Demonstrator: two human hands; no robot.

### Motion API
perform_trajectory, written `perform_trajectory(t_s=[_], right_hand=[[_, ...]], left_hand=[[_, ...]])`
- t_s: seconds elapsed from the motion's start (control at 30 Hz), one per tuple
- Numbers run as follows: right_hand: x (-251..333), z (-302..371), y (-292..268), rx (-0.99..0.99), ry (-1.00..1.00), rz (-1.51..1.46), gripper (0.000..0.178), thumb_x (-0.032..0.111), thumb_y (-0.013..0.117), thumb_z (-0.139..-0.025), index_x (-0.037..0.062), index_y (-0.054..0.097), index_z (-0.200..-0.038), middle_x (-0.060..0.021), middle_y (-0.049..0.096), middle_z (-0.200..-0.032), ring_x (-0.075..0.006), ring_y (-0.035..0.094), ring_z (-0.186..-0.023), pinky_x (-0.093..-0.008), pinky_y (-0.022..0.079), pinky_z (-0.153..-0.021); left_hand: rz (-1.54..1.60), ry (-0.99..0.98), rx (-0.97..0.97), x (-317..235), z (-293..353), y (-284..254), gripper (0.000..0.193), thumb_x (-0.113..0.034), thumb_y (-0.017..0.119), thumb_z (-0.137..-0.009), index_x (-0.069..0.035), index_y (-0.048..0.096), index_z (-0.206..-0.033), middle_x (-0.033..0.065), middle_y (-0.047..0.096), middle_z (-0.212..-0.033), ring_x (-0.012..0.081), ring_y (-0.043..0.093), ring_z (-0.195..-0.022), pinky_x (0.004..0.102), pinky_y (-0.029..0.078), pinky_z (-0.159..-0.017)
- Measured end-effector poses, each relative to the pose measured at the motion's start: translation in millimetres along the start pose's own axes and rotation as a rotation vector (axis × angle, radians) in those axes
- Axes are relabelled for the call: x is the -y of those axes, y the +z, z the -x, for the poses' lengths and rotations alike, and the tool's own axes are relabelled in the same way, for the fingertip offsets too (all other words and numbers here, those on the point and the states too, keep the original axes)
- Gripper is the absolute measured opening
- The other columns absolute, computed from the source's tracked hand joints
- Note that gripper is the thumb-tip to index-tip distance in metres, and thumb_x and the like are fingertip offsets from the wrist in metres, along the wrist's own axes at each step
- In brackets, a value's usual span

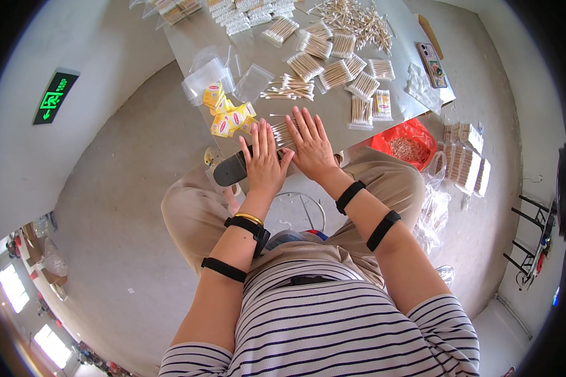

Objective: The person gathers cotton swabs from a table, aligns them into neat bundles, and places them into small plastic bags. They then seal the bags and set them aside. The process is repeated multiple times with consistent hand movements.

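Near the front edge of the metal table, a small row of cotton swabs (283,133) lies between my two hands. My left hand (264,164) rests flat along its left side, fingers stretched out. On the other side lies my right hand (312,147), also flat with fingers extended, its fingers covering part of the row. The thumbs come close together at the near end of the swabs. One single swab lies crosswise just beyond the row. Left of my left hand are yellow and white printed cards (229,116). Farther back is a loose bunch of swabs (289,89).
Clear plastic bags (255,81) lie behind the cards. Several filled swab packs (335,74) and a loose swab heap (358,25) cover the table's far part. A phone (432,65) lies at the right edge. A red bag (415,141) of swabs and stacked packs (464,164) stand below.
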State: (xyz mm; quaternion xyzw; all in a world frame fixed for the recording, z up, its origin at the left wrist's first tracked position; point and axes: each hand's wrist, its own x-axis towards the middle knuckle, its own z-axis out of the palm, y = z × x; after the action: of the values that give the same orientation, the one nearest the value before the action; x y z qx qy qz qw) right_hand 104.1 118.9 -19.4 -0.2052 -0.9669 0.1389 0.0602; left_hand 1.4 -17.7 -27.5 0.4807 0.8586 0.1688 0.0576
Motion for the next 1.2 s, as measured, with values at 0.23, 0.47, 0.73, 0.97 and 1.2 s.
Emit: perform_trajectory(t_s=[0.23,0.47,0.73,0.97,1.2], right_hand=[[0,-1,-1,0.020,0.001,0.043,0.084,0.056,0.054,-0.101,0.0115,0.029,-0.168,-0.0136,0.020,-0.176,-0.0325,0.017,-0.163,-0.0515,0.014,-0.132],[-5,0,-6,0.049,-0.036,0.098,0.074,0.050,0.050,-0.105,0.0131,0.033,-0.166,-0.0119,0.025,-0.175,-0.0321,0.018,-0.163,-0.0512,0.013,-0.133],[-13,1,-27,0.036,-0.012,-0.087,0.071,0.040,0.059,-0.103,0.0097,0.036,-0.163,-0.0128,0.034,-0.171,-0.0312,0.025,-0.161,-0.0490,0.017,-0.132],[-29,7,-30,-0.002,-0.042,-0.191,0.077,0.041,0.062,-0.103,0.0034,0.033,-0.164,-0.0154,0.034,-0.170,-0.0307,0.028,-0.159,-0.0458,0.020,-0.132],[-32,3,-20,0.001,-0.088,-0.153,0.083,0.045,0.061,-0.102,0.0022,0.028,-0.166,-0.0164,0.028,-0.173,-0.0311,0.023,-0.161,-0.0454,0.018,-0.133]], left_hand=[[0.031,0.014,-0.031,0,-1,-2,0.086,-0.060,0.036,-0.108,0.001,0.023,-0.167,0.0184,0.021,-0.175,0.0351,0.013,-0.164,0.0622,-0.001,-0.129],[0.041,0.068,-0.089,0,-22,-5,0.080,-0.059,0.040,-0.108,-0.006,0.030,-0.167,0.0130,0.028,-0.174,0.0345,0.018,-0.163,0.0635,0.002,-0.129],[0.010,0.069,-0.003,0,-21,-16,0.078,-0.059,0.045,-0.106,-0.006,0.037,-0.163,0.0128,0.044,-0.164,0.0334,0.027,-0.160,0.0653,0.005,-0.129],[0.090,0.008,-0.065,5,4,-20,0.080,-0.054,0.046,-0.107,0.000,0.028,-0.164,0.0183,0.039,-0.165,0.0354,0.027,-0.158,0.0659,0.001,-0.128],[-0.094,-0.026,0.002,-2,7,-8,0.093,-0.063,0.041,-0.106,0.004,0.019,-0.167,0.0218,0.019,-0.175,0.0336,0.009,-0.165,0.0619,0.001,-0.129]])
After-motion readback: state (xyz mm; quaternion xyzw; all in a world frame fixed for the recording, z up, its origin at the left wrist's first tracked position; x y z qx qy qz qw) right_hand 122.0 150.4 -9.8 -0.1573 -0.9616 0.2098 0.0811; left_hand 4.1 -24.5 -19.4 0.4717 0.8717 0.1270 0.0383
